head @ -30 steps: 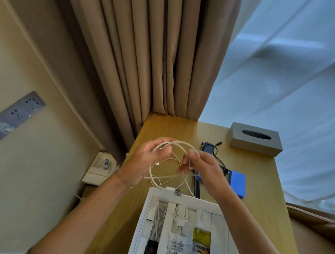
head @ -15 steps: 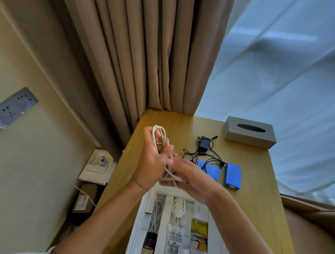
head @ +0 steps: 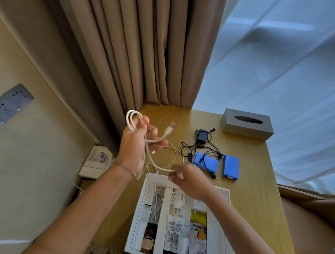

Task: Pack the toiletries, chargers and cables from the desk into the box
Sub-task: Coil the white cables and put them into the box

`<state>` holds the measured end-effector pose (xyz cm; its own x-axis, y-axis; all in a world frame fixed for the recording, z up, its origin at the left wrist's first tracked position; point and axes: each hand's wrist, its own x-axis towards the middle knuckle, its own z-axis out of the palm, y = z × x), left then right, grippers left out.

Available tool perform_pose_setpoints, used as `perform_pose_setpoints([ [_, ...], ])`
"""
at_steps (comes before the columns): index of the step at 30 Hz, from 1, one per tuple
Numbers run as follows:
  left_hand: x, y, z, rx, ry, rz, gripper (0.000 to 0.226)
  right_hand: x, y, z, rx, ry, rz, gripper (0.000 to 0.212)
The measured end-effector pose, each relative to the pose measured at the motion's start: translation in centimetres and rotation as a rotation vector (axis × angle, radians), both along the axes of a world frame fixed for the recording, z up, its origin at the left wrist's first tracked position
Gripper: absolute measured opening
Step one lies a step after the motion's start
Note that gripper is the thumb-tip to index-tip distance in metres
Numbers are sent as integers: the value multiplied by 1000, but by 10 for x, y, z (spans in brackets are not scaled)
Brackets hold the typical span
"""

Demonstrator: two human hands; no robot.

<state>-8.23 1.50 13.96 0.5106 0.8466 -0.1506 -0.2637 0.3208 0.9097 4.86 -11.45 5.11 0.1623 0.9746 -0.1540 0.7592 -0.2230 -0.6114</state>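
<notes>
A box [head: 220, 193] sits at the desk's [head: 255, 206] near edge. Behind it lie two battery packs [head: 216, 165]. A tissue box [head: 247, 123] stands farther behind, to the right.

White cable [head: 150, 145]: looped, held above desk [head: 255, 187]. White box [head: 220, 191]: open, partitioned, holding tubes [head: 173, 233], plug [head: 177, 200], bottle [head: 149, 238]. Black charger [head: 202, 136] and two blue packs [head: 230, 170] lie on desk.

Desk [head: 255, 187]: smooth matt wood grain. Box [head: 219, 214]: white matt card. Cable [head: 132, 118]: off-white, looks braided. Blue packs [head: 230, 167]: smooth wrap. Curtain [head: 127, 49], upper centre: cloth.
</notes>
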Motion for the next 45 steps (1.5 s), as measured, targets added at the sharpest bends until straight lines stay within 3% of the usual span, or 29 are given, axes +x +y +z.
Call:
perform_pose_setpoints([
  [6, -37, 36, -8, 468, 401, 13, 34, 61, -14, -5, -60, 83, -161, 13],
  [10, -48, 40, -21, 750, 776, 78, 54, 71, -14, 34, 77, 422, -195, 18],
  [13, -42, 26, -27, 877, 823, 46, 56, 51, -6, 68, 130, 534, -61, 20],
  [16, -31, 12, -31, 719, 650, -116, 57, 25, 5, 88, 185, 556, 14, 22],
  [20, -23, -8, -36, 321, 395, -319, 72, 0, 12, 97, 287, 466, -36, 20],
  [25, -24, -28, -44, 113, 173, -408, 76, -15, 13, 79, 375, 474, -384, 13],
  [27, -25, -35, -46, 72, 173, -419, 69, -18, 10, 69, 366, 461, -411, 15],
  [31, -18, -48, -53, -49, 231, -235, 53, -31, 3, 50, 202, 573, -243, 30],
  [36, -10, -57, -76, -104, 256, -58, 54, -40, -11, 23, -10, 523, -150, 80],
  [39, -2, -67, -90, -232, 250, 10, 52, -47, -17, 10, -85, 481, -150, 105],
  [45, 4, -82, -108, -445, 218, 15, 51, -57, -37, -16, -99, 570, -320, 102],
])
